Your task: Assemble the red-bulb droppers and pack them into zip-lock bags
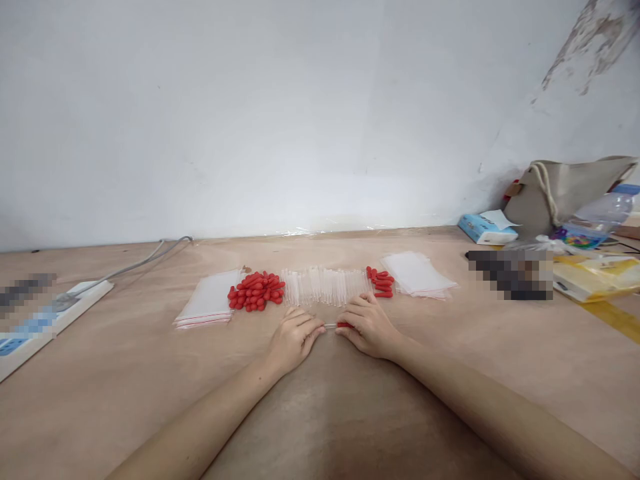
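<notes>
My left hand pinches one end of a thin clear tube just above the wooden table. My right hand pinches the other end, where a small red rubber bulb sits on the tube. Both hands meet at the table's middle. Just behind them lies a row of clear tubes. A heap of red bulbs lies to the left of that row, and a smaller group of red-bulbed pieces to its right.
Stacks of small clear zip bags lie at the left and right. A white power strip with a grey cable is at far left. A tissue pack, cloth bag, plastic bottle and yellow packets crowd the right.
</notes>
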### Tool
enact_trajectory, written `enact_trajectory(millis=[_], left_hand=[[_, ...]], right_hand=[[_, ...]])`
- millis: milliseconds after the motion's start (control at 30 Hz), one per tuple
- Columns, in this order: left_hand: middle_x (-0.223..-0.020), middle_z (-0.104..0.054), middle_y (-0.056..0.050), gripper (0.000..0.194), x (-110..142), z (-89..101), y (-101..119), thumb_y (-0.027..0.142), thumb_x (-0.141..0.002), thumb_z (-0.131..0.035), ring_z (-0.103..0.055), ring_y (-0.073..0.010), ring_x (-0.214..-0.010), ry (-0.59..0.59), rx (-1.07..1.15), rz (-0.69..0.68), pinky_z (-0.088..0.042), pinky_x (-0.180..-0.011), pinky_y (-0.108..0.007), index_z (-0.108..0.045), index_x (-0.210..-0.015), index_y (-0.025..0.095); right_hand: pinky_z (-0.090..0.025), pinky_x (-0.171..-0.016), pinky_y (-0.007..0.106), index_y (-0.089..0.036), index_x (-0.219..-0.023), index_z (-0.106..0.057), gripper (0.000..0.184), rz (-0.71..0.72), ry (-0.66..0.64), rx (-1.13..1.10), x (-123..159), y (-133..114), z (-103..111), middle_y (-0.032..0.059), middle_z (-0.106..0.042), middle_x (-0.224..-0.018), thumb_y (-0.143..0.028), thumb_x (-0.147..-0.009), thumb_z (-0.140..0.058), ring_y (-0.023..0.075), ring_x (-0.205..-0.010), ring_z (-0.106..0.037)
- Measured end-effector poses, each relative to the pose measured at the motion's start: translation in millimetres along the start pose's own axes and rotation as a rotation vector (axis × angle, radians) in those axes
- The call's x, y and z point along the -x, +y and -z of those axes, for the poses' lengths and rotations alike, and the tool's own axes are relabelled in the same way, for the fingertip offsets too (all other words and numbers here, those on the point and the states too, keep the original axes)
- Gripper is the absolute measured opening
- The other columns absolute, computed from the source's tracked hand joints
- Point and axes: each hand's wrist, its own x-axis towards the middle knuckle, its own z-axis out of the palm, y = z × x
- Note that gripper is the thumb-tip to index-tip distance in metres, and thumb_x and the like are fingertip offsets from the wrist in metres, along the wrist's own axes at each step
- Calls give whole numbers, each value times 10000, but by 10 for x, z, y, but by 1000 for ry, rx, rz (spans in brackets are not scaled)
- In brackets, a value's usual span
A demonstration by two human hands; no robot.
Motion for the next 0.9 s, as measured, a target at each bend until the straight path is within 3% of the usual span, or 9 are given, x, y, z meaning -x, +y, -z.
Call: enact_trajectory(millis=[100, 167, 267, 400, 500, 633, 733, 900], left_hand=[[-733, -636, -35, 184, -18, 12, -3, 250, -868, -447, -540, -155, -691, 3, 26, 29, -406, -687, -308, -614, -866, 174], [-749, -644, -29, 184, -31, 17, -9, 258, -870, -446, -545, -151, -693, 16, 47, 52, -408, -695, -307, -612, -871, 179], [-727, -636, -20, 191, -42, 25, -14, 276, -870, -447, -549, -148, -684, 26, 70, 70, -414, -692, -302, -612, -905, 187], [-831, -627, -43, 256, -42, 52, 6, 301, -857, -468, -556, -172, -788, 10, 79, 114, -420, -741, -321, -556, -1068, 186], [-907, -617, -53, 270, -43, 68, 20, 279, -873, -430, -548, -176, -843, -5, 82, 147, -411, -771, -334, -521, -1110, 186], [-841, -612, -50, 220, -52, 53, 18, 290, -859, -443, -547, -173, -783, -2, 52, 139, -413, -725, -325, -583, -995, 190], [-803, -604, -54, 205, -60, 33, 13, 277, -853, -442, -543, -170, -748, -7, 43, 120, -415, -703, -318, -605, -938, 185], [-797, -607, -50, 190, -60, 23, 9, 248, -850, -441, -546, -170, -749, -16, 48, 112, -416, -703, -320, -613, -904, 188]], right_hand=[[-318, -714, 349, -195, -815, -625, 172, 7, -10, -44, -13, 48, 33, 42, -613, -710, -300, -835, -489, 168, -741, -510], [-365, -718, 341, -214, -877, -621, 153, -52, 13, -192, -9, 70, 36, 44, -624, -749, -299, -826, -504, 168, -762, -527], [-441, -693, 307, -204, -924, -570, 196, -311, 137, -543, -10, 62, 7, 34, -624, -789, -339, -781, -559, 149, -746, -566], [-462, -625, 272, -177, -757, -538, 252, -543, 240, -830, -80, 82, 36, 19, -609, -702, -422, -726, -591, 134, -662, -580], [-443, -565, 253, -177, -747, -521, 315, -689, 347, -830, -145, 256, 181, 14, -604, -658, -483, -704, -581, 124, -600, -561], [-412, -486, 235, -187, -759, -490, 396, -927, 448, -755, -173, 669, 414, -2, -592, -601, -565, -666, -564, 109, -496, -520], [-419, -543, 235, -173, -690, -535, 418, -903, 379, -624, -196, 938, 467, 17, -596, -589, -591, -676, -527, 118, -546, -538], [-359, -480, 221, -175, -692, -551, 402, -912, 116, -291, -350, 1143, 299, 14, -601, -603, -576, -684, -520, 116, -520, -516]])
